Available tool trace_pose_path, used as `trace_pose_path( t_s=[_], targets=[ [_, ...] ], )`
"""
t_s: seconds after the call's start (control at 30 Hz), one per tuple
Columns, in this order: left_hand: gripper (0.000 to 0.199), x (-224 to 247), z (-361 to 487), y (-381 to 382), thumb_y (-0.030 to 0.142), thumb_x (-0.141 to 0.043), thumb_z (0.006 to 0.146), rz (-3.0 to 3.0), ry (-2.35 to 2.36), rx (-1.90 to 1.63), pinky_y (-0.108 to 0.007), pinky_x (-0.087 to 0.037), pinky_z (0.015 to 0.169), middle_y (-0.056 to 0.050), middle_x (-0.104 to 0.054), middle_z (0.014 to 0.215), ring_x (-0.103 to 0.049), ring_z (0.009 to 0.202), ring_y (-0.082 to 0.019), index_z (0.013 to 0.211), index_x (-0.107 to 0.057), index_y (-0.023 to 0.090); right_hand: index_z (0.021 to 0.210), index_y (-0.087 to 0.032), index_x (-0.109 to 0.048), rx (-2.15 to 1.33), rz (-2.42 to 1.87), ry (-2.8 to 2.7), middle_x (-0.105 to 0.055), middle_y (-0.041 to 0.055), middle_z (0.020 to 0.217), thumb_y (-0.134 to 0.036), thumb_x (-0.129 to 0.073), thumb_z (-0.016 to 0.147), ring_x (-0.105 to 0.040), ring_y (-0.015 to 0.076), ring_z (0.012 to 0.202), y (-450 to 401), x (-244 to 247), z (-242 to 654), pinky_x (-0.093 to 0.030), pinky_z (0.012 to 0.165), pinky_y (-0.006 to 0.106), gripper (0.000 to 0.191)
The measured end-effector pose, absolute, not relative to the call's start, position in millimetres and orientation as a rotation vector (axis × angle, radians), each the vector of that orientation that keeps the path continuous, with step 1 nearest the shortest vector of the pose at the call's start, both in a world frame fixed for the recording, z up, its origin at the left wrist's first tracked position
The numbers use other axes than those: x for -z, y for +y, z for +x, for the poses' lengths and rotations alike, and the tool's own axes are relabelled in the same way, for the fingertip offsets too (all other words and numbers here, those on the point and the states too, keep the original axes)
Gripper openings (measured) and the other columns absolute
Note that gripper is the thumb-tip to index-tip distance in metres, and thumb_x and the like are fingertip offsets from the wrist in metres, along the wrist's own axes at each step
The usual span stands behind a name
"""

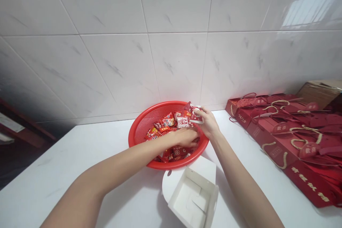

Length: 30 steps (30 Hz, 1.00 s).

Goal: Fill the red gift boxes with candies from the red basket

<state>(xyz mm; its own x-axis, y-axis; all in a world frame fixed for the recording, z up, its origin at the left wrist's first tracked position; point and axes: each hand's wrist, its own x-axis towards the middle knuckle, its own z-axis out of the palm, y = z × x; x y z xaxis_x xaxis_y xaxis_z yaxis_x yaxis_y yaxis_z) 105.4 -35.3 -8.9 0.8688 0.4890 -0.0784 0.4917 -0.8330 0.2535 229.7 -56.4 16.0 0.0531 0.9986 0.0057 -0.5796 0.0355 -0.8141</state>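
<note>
Well, right hand (207, 122) around a few packets (196, 114), left hand (189, 137) in one basket (131, 130), grip unclear, one open box (191, 195) nearby.

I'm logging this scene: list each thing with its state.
Left hand: in the basket, grip hidden
Right hand: holding packets
Red basket: upright, part-filled with wrapped snacks
White box: open, flaps outspread
Red gift boxes: in rows
Cardboard box: open or closed unclear
</note>
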Motion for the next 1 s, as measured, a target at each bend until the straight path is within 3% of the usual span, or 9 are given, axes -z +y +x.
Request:
trace_pose_path(
  t_s=[0.37, 0.5, 0.63, 0.73, 0.83, 1.0],
  targets=[
    [0.006, -18, 84, -34, 0.015, -0.069, 0.083, 2.655, 0.77, 0.071, -0.025, -0.042, 0.06, -0.003, -0.073, 0.077, -0.063, 0.066, -0.017, 0.079, -0.073, 0.017, 0.082, -0.02, -0.069, -1.431, -0.75, -0.701, -0.074, -0.0027, 0.077, -0.022, -0.084, 0.058, -0.067, 0.0146, 0.069, -57, -19, 232, -0.055, 0.065, 0.027, 0.028],
    [0.021, -52, 53, -54, 0.029, -0.059, 0.094, 2.481, 0.898, -0.287, -0.027, -0.044, 0.066, -0.002, -0.072, 0.074, -0.063, 0.066, -0.017, 0.085, -0.075, 0.017, 0.08, -0.02, -0.069, -1.485, -0.718, -0.766, -0.074, -0.0028, 0.076, -0.023, -0.087, 0.058, -0.068, 0.0149, 0.068, -62, -27, 235, -0.055, 0.065, 0.027, 0.029],
    [0.029, -70, 25, -92, 0.044, -0.063, 0.091, 2.112, 0.923, -0.695, -0.027, -0.047, 0.067, -0.003, -0.072, 0.079, -0.064, 0.072, -0.018, 0.088, -0.075, 0.018, 0.084, -0.021, -0.071, -1.525, -0.667, -0.913, -0.076, -0.0013, 0.081, -0.026, -0.088, 0.057, -0.069, 0.0161, 0.072, -81, -47, 238, -0.055, 0.067, 0.026, 0.032],
    [0.029, -70, 19, -125, 0.046, -0.067, 0.088, 2.006, 0.93, -0.816, -0.028, -0.05, 0.069, -0.004, -0.073, 0.082, -0.064, 0.073, -0.018, 0.089, -0.075, 0.018, 0.09, -0.021, -0.073, -1.512, -0.659, -1.089, -0.076, 0.0006, 0.087, -0.029, -0.088, 0.061, -0.069, 0.0166, 0.072, -104, -63, 242, -0.055, 0.063, 0.025, 0.033],
    [0.025, -66, 21, -155, 0.042, -0.067, 0.088, 2.028, 0.971, -0.794, -0.027, -0.05, 0.065, -0.003, -0.074, 0.079, -0.064, 0.068, -0.017, 0.087, -0.075, 0.018, 0.095, -0.02, -0.073, -1.463, -0.659, -1.326, -0.075, 0.0022, 0.092, -0.029, -0.084, 0.069, -0.068, 0.0168, 0.076, -128, -77, 248, -0.054, 0.063, 0.024, 0.029],
    [0.025, -53, 23, -191, 0.039, -0.06, 0.094, 2.113, 1.021, -0.648, -0.029, -0.053, 0.075, -0.004, -0.077, 0.093, -0.069, 0.083, -0.02, 0.105, -0.074, 0.021, 0.099, -0.02, -0.071, -1.416, -0.613, -1.635, -0.071, 0.0028, 0.095, -0.025, -0.079, 0.078, -0.066, 0.0163, 0.085, -161, -90, 254, -0.055, 0.073, 0.025, 0.023]
  ],
)
